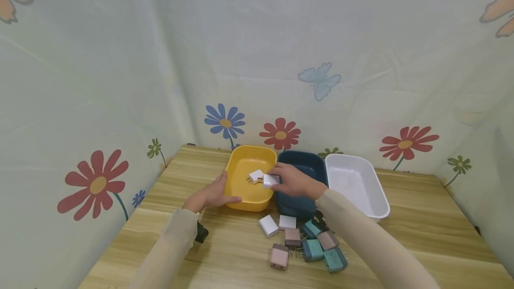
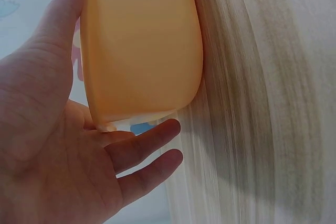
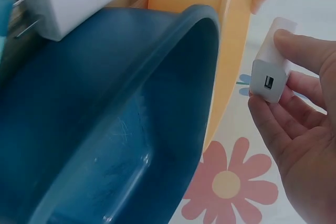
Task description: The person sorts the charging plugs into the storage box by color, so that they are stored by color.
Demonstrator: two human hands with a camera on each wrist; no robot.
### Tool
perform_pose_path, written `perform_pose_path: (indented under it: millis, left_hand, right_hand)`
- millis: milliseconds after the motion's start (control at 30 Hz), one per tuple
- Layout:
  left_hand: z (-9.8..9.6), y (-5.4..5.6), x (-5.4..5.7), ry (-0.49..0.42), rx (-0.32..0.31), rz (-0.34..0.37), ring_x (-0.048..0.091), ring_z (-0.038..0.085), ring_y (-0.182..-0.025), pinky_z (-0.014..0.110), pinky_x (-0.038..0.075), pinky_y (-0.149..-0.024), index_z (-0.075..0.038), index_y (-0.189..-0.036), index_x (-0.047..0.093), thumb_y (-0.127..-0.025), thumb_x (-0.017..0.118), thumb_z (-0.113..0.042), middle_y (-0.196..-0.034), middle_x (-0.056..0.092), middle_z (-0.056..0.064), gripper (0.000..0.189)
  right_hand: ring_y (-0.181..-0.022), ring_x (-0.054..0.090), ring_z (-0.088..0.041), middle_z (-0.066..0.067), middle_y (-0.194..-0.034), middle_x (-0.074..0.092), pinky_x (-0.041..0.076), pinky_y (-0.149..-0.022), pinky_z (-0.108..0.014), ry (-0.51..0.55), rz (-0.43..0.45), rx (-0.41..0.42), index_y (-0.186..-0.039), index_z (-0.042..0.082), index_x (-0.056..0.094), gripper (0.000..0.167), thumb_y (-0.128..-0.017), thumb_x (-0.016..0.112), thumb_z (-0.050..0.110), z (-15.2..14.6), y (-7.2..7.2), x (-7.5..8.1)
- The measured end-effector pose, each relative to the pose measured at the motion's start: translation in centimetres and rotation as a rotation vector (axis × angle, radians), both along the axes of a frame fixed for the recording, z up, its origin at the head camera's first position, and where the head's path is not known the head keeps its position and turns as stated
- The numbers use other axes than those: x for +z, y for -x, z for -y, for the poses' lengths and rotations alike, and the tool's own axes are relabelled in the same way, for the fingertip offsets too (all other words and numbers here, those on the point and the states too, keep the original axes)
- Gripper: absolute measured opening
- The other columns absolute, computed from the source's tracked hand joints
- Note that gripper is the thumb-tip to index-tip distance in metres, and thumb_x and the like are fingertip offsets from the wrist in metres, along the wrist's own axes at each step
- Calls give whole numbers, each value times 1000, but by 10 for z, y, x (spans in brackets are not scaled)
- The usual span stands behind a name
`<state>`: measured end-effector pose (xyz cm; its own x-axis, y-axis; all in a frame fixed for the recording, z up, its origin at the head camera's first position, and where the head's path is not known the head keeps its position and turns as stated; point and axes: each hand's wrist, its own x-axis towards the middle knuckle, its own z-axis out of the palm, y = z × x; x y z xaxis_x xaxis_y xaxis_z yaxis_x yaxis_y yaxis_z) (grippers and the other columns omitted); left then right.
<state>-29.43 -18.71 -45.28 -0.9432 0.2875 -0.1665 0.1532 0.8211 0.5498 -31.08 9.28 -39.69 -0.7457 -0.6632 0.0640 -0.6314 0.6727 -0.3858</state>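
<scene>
My right hand (image 1: 295, 179) pinches a white USB charger (image 3: 270, 69) between thumb and fingers, its single port showing in the right wrist view. In the head view this charger overlaps the right side of the yellow bin (image 1: 237, 191). Inside the bin lies another white charger (image 1: 255, 175) with metal prongs. My left hand (image 1: 213, 193) rests against the bin's near left corner. Its thumb lies along the rim and its other fingers (image 2: 149, 174) stretch out beside the wall.
Right of the yellow bin stand a dark blue bin (image 1: 287, 200) and a white bin (image 1: 377, 206). In front lie two white chargers (image 1: 269, 226), several pink-and-brown chargers (image 1: 279, 257) and several teal ones (image 1: 333, 260) on the wooden table (image 1: 229, 253). A flowered curtain (image 1: 257, 57) hangs behind.
</scene>
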Motion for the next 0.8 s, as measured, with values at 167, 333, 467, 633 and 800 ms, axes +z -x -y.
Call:
perform_pose_path:
  millis: [167, 333, 467, 633, 800]
  left_hand:
    - [1, 0, 0, -7, 1, 7, 19, 38, -139, 49, 21, -111, 4, -149, -2, -80, 69, -54, -154, 9, 25, 114]
    - [1, -2, 1, -25, 12, 26, 18, 38, -139, 50, 21, -111, 3, -149, -2, -79, 69, -55, -155, 8, 24, 115]
    - [0, -3, 2, -25, 17, 26, 19, 38, -139, 50, 21, -110, 3, -149, -2, -80, 69, -54, -154, 8, 24, 114]
    - [-1, -5, 4, -32, 25, 28, 20, 38, -139, 50, 21, -110, 2, -150, -2, -80, 70, -52, -155, 9, 23, 113]
    - [0, -5, 4, -30, 27, 24, 20, 38, -138, 50, 22, -110, 2, -150, -2, -80, 70, -53, -154, 10, 23, 114]
  right_hand:
    - [-109, 51, -17, -3, -125, 56, 44, -97, -32, 3, -1, 14, -126, 11, 60, 46, -85, 72, 27, 9, 5, -1]
    - [-106, 52, -19, -7, -123, 57, 45, -95, -33, -5, 9, 18, -126, 8, 60, 45, -85, 72, 24, 17, 9, -6]
    - [-103, 52, -19, -7, -121, 57, 47, -93, -33, -6, 40, -5, -126, 8, 60, 45, -85, 73, 24, 20, 12, -9]
    - [-101, 53, -19, -7, -119, 58, 47, -92, -32, 5, 51, -10, -125, 7, 61, 45, -84, 73, 21, 21, 16, -14]
    - [-100, 53, -19, -7, -116, 59, 47, -91, -32, 7, 44, -6, -123, 6, 62, 43, -84, 74, 20, 21, 19, -18]
